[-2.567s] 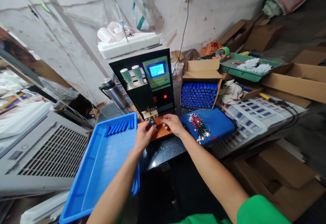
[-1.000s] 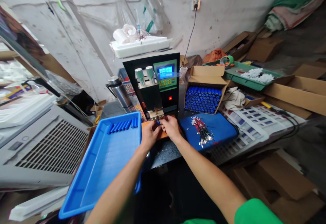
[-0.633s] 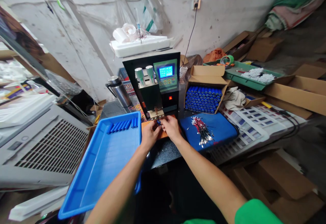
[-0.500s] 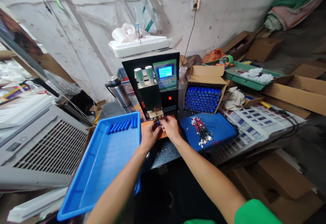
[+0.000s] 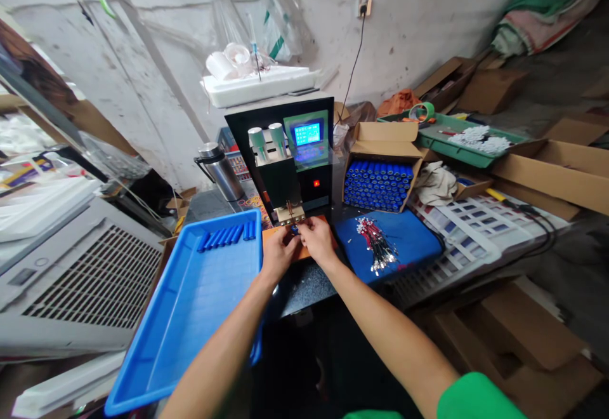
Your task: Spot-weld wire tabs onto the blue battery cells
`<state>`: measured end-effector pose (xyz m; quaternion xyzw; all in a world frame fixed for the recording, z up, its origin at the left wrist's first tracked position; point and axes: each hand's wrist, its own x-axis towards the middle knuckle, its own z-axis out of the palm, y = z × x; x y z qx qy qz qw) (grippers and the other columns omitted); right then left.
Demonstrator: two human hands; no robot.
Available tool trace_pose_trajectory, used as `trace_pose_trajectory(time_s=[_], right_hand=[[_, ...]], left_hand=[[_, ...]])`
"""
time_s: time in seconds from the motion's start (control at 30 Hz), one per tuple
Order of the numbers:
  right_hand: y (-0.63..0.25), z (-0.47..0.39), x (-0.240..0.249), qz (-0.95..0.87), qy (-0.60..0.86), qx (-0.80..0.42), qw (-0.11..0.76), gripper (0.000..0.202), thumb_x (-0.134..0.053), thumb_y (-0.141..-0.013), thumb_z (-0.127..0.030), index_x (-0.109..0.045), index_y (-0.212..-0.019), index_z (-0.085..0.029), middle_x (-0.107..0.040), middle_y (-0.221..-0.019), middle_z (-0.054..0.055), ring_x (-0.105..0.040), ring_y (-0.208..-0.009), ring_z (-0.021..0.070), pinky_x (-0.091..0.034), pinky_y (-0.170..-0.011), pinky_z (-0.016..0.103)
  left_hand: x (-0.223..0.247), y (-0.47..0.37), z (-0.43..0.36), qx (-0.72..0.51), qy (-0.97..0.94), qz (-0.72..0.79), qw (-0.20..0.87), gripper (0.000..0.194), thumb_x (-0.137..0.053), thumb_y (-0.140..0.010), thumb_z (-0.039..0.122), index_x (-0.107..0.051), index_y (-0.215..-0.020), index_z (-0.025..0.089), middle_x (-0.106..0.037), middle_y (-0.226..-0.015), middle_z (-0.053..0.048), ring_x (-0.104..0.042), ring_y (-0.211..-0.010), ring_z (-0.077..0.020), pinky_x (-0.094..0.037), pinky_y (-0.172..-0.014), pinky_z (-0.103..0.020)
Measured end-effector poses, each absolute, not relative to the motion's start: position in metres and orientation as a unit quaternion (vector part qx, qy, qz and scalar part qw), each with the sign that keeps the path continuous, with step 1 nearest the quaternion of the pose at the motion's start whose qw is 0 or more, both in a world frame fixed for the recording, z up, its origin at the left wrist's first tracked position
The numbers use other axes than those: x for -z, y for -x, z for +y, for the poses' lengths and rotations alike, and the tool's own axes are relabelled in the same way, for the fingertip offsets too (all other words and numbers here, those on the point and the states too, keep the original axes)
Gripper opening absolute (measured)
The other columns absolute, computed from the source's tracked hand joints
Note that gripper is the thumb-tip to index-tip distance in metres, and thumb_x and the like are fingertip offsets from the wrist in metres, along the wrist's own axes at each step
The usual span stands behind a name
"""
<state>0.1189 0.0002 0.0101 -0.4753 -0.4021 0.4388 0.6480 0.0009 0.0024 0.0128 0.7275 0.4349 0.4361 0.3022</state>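
Note:
My left hand [image 5: 277, 254] and my right hand [image 5: 318, 240] meet at the front of a black spot welder [image 5: 280, 181], with fingers closed around a blue battery cell [image 5: 295, 229]. Only a small part of that cell shows between the fingertips, just below the welder's copper electrodes [image 5: 290, 209]. Beneath the hands is an orange work plate [image 5: 302, 253]. Whether a wire or strip is also pinched at the cell, I cannot tell. On the right, a bundle of red and black wire leads [image 5: 375, 241] lies on a blue pad [image 5: 416, 241].
A blue tray [image 5: 190, 317] at left holds several blue cells [image 5: 223, 237]. Behind the pad stands a cardboard box [image 5: 383, 134] packed with cells. A steel thermos [image 5: 221, 174] stands left of the welder; a green tray [image 5: 480, 152] lies at back right.
The view has shifted very slightly. Both hands stay at the electrodes, holding the cell in almost the same position.

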Motion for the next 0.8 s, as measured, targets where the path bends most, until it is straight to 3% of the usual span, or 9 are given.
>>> trace_pose_trajectory(time_s=[0.47, 0.8], right_hand=[[-0.121, 0.001, -0.008, -0.398, 0.483, -0.447, 0.64, 0.02, -0.065, -0.073, -0.038, -0.059, -0.073, -0.02, -0.054, -0.052, -0.003, -0.051, -0.049, 0.0127, -0.039, -0.043, 0.021], [-0.126, 0.0, -0.008, -0.402, 0.446, -0.503, 0.622, 0.025, -0.064, -0.073, -0.042, -0.057, -0.074, -0.018, -0.054, -0.057, -0.004, -0.046, -0.044, 0.0096, -0.035, -0.04, 0.02]], left_hand=[[-0.011, 0.0, 0.003, -0.435, -0.725, 0.432, 0.315, 0.026, -0.06, -0.082, 0.027, -0.067, -0.105, 0.015, -0.072, -0.094, -0.005, -0.066, -0.085, -0.0194, -0.052, -0.08, -0.031], [-0.001, 0.004, 0.011, -0.409, -0.746, 0.446, 0.278, 0.023, -0.06, -0.083, 0.028, -0.069, -0.099, 0.015, -0.071, -0.088, -0.006, -0.064, -0.08, -0.0193, -0.05, -0.076, -0.03]])
